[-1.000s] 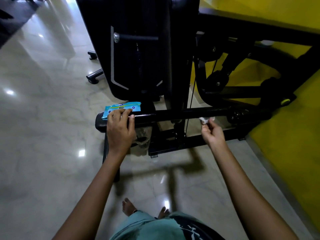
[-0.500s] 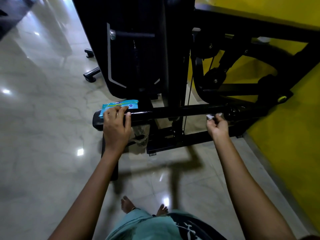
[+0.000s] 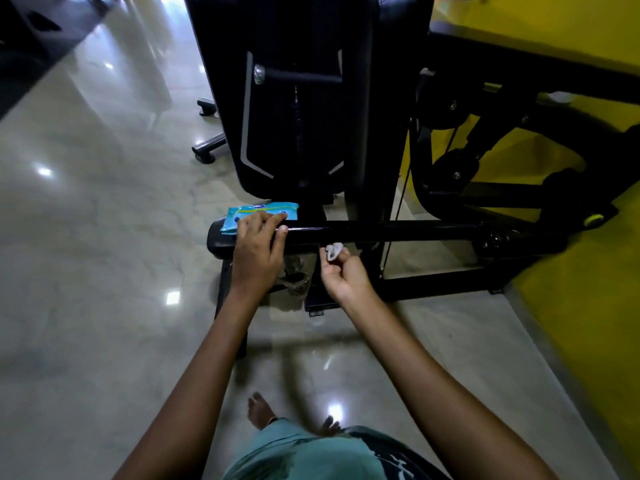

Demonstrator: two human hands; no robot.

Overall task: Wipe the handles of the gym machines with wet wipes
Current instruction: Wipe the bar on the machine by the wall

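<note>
A long black horizontal handle bar (image 3: 398, 232) of a gym machine runs across the middle of the head view. My left hand (image 3: 258, 252) rests over the bar's left end and pins a blue pack of wet wipes (image 3: 258, 210) against it. My right hand (image 3: 346, 275) sits just below the bar near its left-middle. Its fingers pinch a small crumpled white wet wipe (image 3: 334, 250) that touches the bar's underside.
The machine's black weight-stack housing (image 3: 298, 98) rises right behind the bar. Black frame arms, pulleys and a cable (image 3: 398, 216) fill the right side against a yellow wall (image 3: 588, 306). Glossy marble floor (image 3: 86, 271) spreads to the left. My bare feet (image 3: 259, 410) stand below.
My right hand has slid the wipe leftward along the bar, from near its right end to close beside my left hand. My left hand has stayed on the pack and bar.
</note>
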